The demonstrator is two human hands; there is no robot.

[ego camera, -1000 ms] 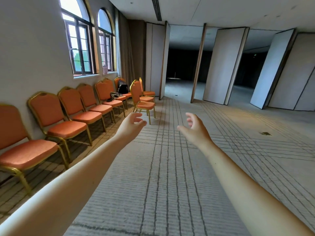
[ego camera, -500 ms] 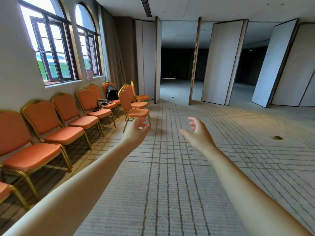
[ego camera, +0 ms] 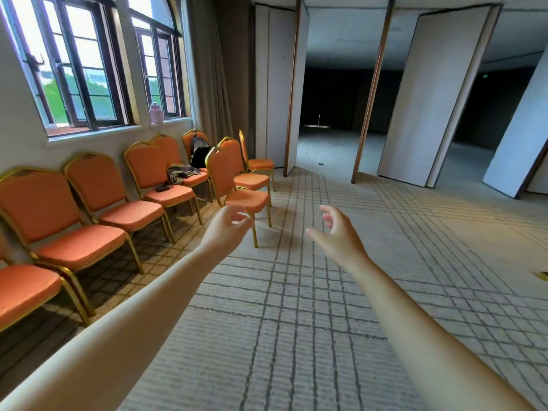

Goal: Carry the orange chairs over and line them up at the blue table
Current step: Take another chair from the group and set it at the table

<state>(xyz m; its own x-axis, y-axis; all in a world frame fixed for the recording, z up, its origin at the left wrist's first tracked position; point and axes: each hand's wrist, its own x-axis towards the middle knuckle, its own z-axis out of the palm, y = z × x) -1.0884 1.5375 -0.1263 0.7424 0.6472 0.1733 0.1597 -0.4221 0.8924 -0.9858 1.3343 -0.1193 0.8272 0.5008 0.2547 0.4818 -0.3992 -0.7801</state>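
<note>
Orange upholstery showed just beyond the left hand (ego camera: 226, 229), which reached forward with a loose, empty grip, fingers lightly curled. The right hand (ego camera: 338, 235) reached out beside it, its grip likewise relaxed and holding nothing. The nearest orange chair (ego camera: 237, 188) stood out on the grey checked carpet (ego camera: 296, 321), touched by neither hand. More orange chairs (ego camera: 98, 203) lined the wall under the windows (ego camera: 80, 69). A black backpack (ego camera: 200, 152) and crumpled clothing (ego camera: 181, 173) rested on the far seats. Tall partition panels (ego camera: 430, 99) stood ahead.
</note>
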